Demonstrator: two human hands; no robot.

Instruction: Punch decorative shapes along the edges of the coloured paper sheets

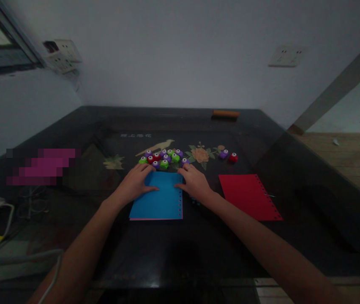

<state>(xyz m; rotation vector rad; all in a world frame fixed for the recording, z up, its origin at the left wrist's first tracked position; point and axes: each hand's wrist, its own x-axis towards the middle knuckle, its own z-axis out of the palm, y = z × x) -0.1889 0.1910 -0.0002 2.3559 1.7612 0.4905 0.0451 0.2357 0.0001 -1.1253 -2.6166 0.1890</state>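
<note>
A blue sheet of paper [161,198] with punched holes down its right side lies in front of me. A thin pink edge shows beneath it. My left hand [135,181] is at its upper left corner, fingers bent around the edge and thumb resting on top. On the upper right corner, my right hand [195,179] holds the sheet the same way, a ring on one finger. Just past the far edge sit several small eye-topped pieces, among them a green one [164,164] and a purple one [178,153]. Something small and dark beneath my right hand is mostly hidden.
A red punched sheet [246,196] lies to the right. Behind it are a purple piece [224,154] and a red piece [233,157]. A brown cylinder [226,114] rests near the wall. White cables [9,215] and a blurred pink patch [45,164] are at left.
</note>
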